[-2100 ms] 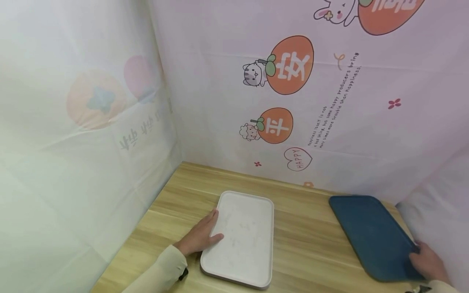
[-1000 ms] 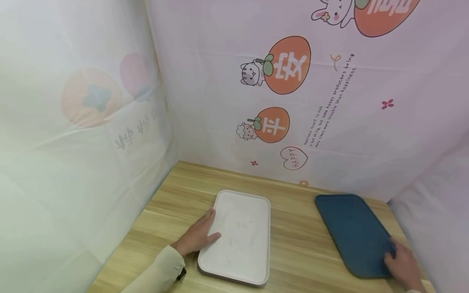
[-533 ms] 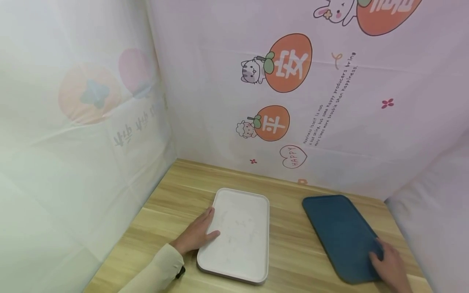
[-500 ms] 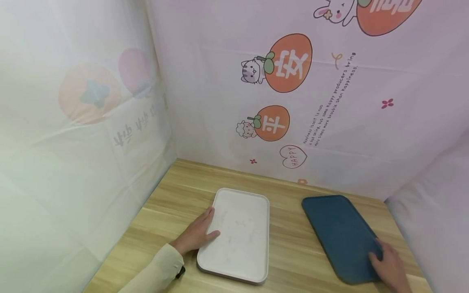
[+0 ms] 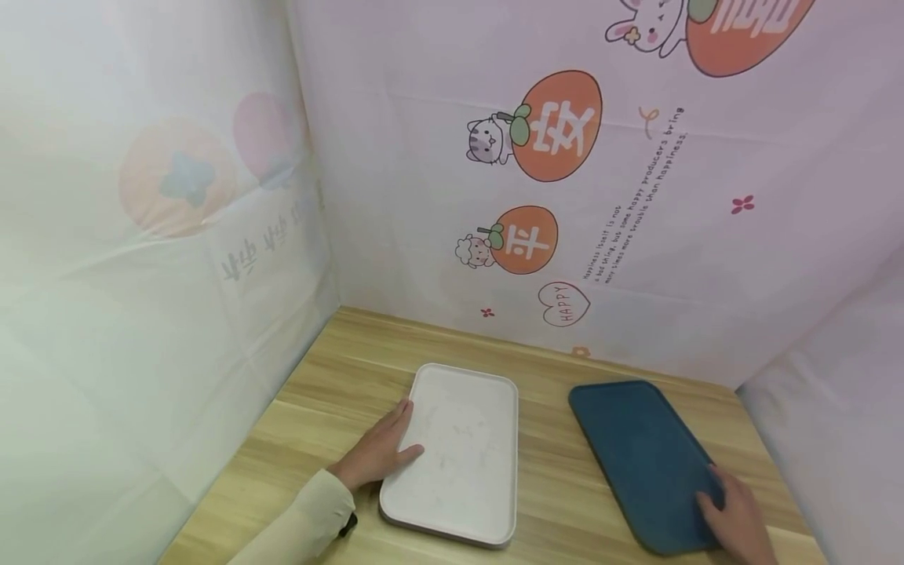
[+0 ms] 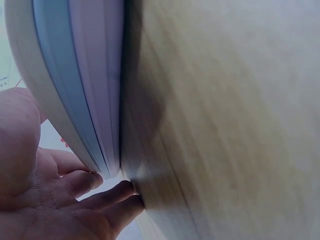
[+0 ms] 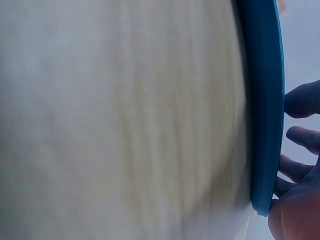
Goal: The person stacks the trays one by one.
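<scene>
My left hand (image 5: 377, 455) lies against the left side of a white rectangular tray (image 5: 455, 447), its thumb over the rim and its fingers straight along the side. In the left wrist view, this tray tops a stack whose layers look white, blue (image 6: 60, 55) and lilac (image 6: 97, 55); fingers extend around the stack's edge near the wood. My right hand (image 5: 738, 514) holds the right edge of a dark blue tray (image 5: 643, 463), thumb on top. In the right wrist view, several fingers (image 7: 297, 167) touch that tray's edge; their undersides are partly hidden.
Both trays are on a wood-grain table (image 5: 547, 502). White printed cloth stands close behind the table (image 5: 424, 157) and on the left (image 5: 162, 314), with more pale cloth (image 5: 847, 408) on the right. A strip of bare wood separates the stack from the blue tray.
My right hand has brought the blue tray leftward, closer to the stack, narrowing the gap. The left hand and white tray stay nearly in place, and the view shifts slightly.
</scene>
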Demonstrator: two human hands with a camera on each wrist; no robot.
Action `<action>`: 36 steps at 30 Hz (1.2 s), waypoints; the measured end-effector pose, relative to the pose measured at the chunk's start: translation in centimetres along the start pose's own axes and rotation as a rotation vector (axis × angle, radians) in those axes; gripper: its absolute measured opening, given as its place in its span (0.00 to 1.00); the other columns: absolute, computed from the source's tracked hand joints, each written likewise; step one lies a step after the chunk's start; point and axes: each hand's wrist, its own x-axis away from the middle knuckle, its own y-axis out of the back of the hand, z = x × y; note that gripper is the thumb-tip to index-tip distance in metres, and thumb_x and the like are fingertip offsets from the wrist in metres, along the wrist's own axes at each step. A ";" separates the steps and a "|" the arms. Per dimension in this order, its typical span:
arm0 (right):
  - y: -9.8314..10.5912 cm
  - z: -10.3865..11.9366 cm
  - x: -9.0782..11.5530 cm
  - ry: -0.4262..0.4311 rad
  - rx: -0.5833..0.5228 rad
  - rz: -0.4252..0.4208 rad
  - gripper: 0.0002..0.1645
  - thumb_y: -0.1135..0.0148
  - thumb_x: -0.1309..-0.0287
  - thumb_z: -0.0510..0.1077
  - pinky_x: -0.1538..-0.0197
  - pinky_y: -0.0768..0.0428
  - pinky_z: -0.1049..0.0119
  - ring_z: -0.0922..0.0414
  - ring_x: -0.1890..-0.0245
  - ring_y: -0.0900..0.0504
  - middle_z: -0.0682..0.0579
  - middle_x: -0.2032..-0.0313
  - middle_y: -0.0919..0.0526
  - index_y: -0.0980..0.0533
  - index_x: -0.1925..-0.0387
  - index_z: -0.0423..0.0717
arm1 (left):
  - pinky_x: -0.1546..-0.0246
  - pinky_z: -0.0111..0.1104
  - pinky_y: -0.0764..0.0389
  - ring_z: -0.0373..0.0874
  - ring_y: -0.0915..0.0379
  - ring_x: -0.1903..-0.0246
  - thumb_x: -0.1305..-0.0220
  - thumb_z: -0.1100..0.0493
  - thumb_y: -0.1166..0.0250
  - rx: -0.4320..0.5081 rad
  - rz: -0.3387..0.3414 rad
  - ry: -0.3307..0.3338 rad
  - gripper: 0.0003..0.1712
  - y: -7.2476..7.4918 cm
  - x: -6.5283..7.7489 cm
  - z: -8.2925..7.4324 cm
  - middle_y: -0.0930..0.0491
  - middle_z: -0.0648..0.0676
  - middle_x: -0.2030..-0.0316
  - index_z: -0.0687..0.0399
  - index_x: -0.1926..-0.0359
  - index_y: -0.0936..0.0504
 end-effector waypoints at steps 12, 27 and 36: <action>-1.0 1.3 1.4 0.089 0.008 -0.095 0.35 0.38 0.29 0.36 0.38 0.32 0.19 0.18 0.39 0.32 0.13 0.36 0.34 0.37 0.30 0.19 | 0.15 0.60 0.44 0.64 0.52 0.14 0.20 0.45 0.36 0.003 -0.009 -0.019 0.51 0.3 0.1 -0.3 0.54 0.65 0.12 0.66 0.14 0.51; -0.8 2.7 2.3 0.053 -0.002 0.000 0.38 0.40 0.28 0.37 0.33 0.37 0.17 0.16 0.35 0.36 0.13 0.33 0.39 0.41 0.27 0.19 | 0.15 0.59 0.42 0.63 0.51 0.15 0.21 0.46 0.34 0.039 -0.007 0.004 0.50 0.4 0.3 -0.7 0.52 0.64 0.13 0.66 0.14 0.48; -0.8 3.2 2.6 0.028 0.002 0.039 0.38 0.43 0.26 0.38 0.30 0.37 0.18 0.16 0.33 0.37 0.12 0.32 0.40 0.43 0.25 0.18 | 0.16 0.61 0.43 0.66 0.52 0.15 0.21 0.47 0.34 0.047 0.017 0.018 0.50 0.1 -0.7 -0.3 0.54 0.67 0.13 0.62 0.13 0.49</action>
